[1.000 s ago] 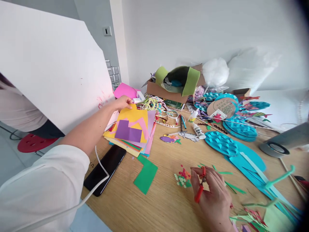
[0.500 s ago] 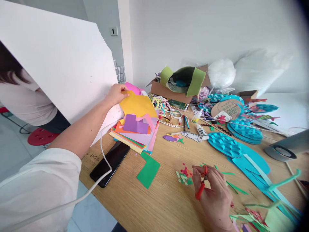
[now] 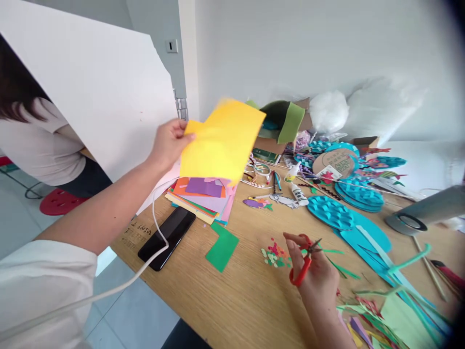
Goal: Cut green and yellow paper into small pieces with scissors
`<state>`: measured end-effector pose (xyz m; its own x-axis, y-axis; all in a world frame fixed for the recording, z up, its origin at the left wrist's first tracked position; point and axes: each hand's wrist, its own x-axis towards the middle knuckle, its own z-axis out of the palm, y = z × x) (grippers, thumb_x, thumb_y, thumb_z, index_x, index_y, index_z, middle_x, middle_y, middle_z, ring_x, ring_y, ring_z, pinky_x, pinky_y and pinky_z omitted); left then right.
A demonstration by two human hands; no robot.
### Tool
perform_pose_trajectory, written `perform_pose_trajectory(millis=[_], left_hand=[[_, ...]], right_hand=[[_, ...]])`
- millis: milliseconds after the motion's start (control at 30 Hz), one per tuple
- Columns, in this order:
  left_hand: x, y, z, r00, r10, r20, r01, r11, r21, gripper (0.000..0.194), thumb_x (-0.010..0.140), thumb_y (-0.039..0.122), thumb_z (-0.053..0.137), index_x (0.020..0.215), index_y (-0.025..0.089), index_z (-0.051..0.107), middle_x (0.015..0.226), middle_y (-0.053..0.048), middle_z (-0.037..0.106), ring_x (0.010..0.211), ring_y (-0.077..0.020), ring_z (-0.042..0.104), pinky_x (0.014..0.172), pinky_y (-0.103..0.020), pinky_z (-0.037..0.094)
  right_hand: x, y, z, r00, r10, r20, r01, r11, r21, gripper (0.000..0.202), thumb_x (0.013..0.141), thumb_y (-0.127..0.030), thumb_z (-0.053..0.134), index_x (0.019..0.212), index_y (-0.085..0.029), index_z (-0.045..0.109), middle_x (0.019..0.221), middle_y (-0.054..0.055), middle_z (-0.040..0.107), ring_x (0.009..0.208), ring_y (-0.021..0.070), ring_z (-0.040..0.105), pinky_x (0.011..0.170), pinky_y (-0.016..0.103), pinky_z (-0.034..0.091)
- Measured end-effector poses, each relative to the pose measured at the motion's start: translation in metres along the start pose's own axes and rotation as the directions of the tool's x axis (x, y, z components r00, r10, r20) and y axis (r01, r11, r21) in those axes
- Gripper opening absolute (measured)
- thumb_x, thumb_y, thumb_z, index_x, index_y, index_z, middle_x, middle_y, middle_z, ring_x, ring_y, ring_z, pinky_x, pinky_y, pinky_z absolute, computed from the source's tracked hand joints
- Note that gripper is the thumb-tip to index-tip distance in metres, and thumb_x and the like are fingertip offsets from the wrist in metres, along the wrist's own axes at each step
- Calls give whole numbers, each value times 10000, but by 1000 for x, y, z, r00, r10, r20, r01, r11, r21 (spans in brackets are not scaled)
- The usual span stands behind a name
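Note:
My left hand (image 3: 170,145) pinches a yellow sheet of paper (image 3: 221,143) by its left edge, holding it up above a stack of coloured paper (image 3: 196,209). A purple piece (image 3: 205,187) lies on that stack. Around small red-handled scissors (image 3: 305,261) my right hand (image 3: 321,281) is closed, with the blades pointing right. Beside that hand lie small pink and pale green paper dots (image 3: 274,254). A green paper piece (image 3: 222,246) with a notched corner rests on the table between my hands.
A black phone (image 3: 167,237) and a white cable (image 3: 145,269) are at the left edge. Behind stand glue bottles (image 3: 300,195) and paper fish (image 3: 256,202). Blue foam pieces (image 3: 330,212), a grey cylinder (image 3: 425,213) and paper scraps are on the right. A person sits behind the white board (image 3: 109,82).
My left hand has lifted the yellow paper off the stack, tilting it upward. My right hand has turned slightly, so the scissors' blades show more clearly.

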<state>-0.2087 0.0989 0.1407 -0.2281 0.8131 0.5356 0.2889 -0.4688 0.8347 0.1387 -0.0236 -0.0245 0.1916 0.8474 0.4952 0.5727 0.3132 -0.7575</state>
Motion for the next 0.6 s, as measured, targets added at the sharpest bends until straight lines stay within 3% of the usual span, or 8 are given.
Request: perform_pose_trajectory(millis=[100,233,333,467,533,567,600], left_hand=[[-30,6,28,962,-165,218,205,962,-179,282,625,256,757,839,162,599,751,-16,709,743,-216,695,689,-356,549],[-59,15,51,873,-284,397,398,885,-242,304,597,226,774,849,168,614,764,-14,722,723,-212,701,693,-365,568],[-72,20,61,811,-326,486,468,859,-205,299,611,238,775,857,174,618,765,-16,719,703,-215,698,684,-383,572],[-77,32,63,759,-363,540,487,867,-103,311,634,265,770,896,183,623,824,-40,723,782,-253,706,722,-428,569],[-74,39,49,757,-374,536,474,879,-56,353,650,294,766,959,188,633,915,-71,725,839,-263,703,762,-457,564],[-74,40,36,795,-370,481,450,891,-59,368,662,301,760,995,206,633,980,-76,720,858,-256,702,793,-476,557],[-76,38,18,868,-333,368,393,915,-98,337,685,322,740,992,228,639,1041,-67,712,878,-250,700,833,-489,544]], right_hand=[[6,-7,-4,989,142,47,-149,951,271,355,847,-456,621,1055,-173,673,1046,131,717,996,289,663,863,424,496],[16,-16,-13,995,85,46,-96,880,465,461,825,-532,612,1089,-160,679,1106,148,704,991,300,670,881,453,501],[20,-28,-19,982,175,63,-183,836,518,372,766,-423,715,1046,-179,698,1050,109,726,1035,313,653,881,437,510],[22,-46,-21,949,276,151,-309,737,601,269,755,-347,722,980,-200,700,937,81,746,1025,331,663,797,420,557],[25,-50,-23,948,283,143,-309,721,620,281,756,-344,715,995,-198,690,956,85,743,1024,333,663,770,416,567],[27,-50,-26,952,283,119,-293,722,626,282,757,-344,713,996,-196,686,974,87,740,1008,330,670,755,412,570],[28,-49,-29,955,283,90,-275,727,629,275,757,-344,712,986,-194,682,991,87,736,985,324,678,738,406,573]])
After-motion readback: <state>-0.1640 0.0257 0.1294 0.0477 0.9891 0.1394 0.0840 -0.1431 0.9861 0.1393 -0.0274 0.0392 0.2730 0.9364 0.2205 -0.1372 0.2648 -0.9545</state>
